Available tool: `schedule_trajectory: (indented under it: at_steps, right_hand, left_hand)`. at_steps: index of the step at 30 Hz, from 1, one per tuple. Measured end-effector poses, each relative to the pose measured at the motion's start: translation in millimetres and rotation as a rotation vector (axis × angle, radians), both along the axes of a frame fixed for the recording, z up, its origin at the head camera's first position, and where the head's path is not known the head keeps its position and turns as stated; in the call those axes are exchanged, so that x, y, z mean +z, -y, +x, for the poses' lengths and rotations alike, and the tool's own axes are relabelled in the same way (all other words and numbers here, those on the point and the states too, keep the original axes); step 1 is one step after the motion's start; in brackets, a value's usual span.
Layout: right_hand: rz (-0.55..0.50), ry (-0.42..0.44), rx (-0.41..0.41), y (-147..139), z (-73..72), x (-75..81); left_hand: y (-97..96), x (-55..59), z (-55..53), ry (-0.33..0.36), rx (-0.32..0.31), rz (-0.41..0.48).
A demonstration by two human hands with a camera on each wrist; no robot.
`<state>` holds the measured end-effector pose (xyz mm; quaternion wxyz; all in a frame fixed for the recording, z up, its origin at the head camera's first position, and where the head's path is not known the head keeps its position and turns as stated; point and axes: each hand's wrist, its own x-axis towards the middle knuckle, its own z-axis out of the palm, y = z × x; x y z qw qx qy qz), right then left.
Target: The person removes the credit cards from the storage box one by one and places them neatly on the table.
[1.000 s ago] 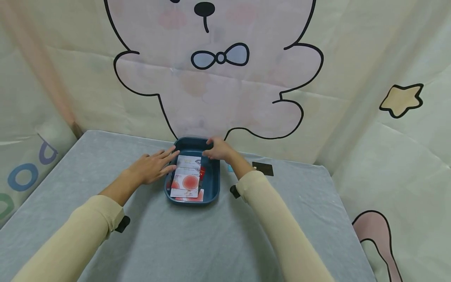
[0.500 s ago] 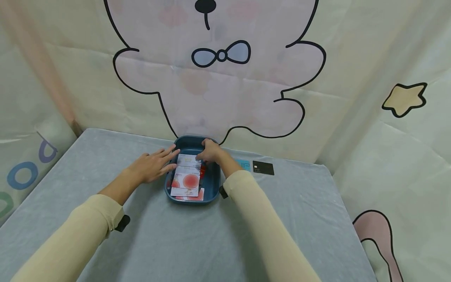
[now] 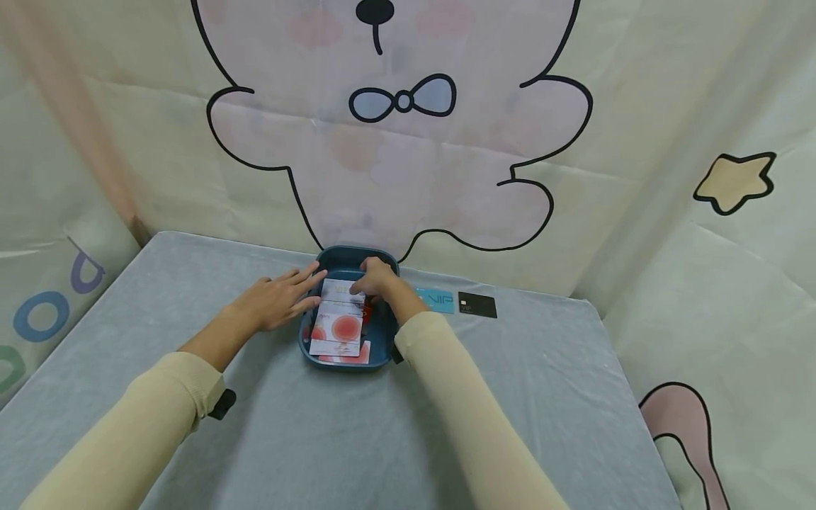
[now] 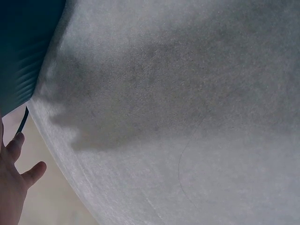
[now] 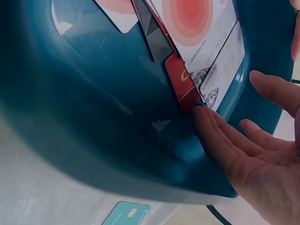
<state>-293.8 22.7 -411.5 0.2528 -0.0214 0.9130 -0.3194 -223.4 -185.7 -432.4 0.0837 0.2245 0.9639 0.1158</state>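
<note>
A dark blue tray (image 3: 382, 340) holds several overlapping cards. White cards with red circles (image 3: 338, 329) lie on top; a red card (image 5: 180, 86) and a black patterned card (image 5: 157, 44) stick out from beneath. My left hand (image 3: 270, 302) rests with spread, straight fingers at the tray's left rim; only part of that hand (image 4: 14, 187) shows in the left wrist view. Inside the tray's far right part is my right hand (image 3: 380, 280). One of its fingertips (image 5: 200, 112) is at the corner of the red and white cards, with the other fingers apart from it.
Right of the tray, a light blue VIP card (image 3: 436, 300) and a black card (image 3: 477, 304) lie side by side on the grey cloth-covered table (image 3: 287, 425). Behind the table's far edge hangs a printed curtain (image 3: 408, 177).
My right hand has moved left and slightly down, from the tray's far right rim to the cards inside. The light blue card has come into sight. My left hand stays at the rim.
</note>
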Motion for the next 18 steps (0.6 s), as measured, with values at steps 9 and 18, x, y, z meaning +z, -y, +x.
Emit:
schedule_trajectory:
  at_steps: [9,18]
  right_hand:
    - [-0.013,0.024,-0.043,4.8,3.2,2.3]
    - [-0.008,0.024,-0.054,5.6,2.8,5.1]
  left_hand:
    - [-0.6,-0.3,-0.4,-0.006,0.004,-0.006]
    - [-1.0,0.7,0.6,-0.006,-0.004,-0.011]
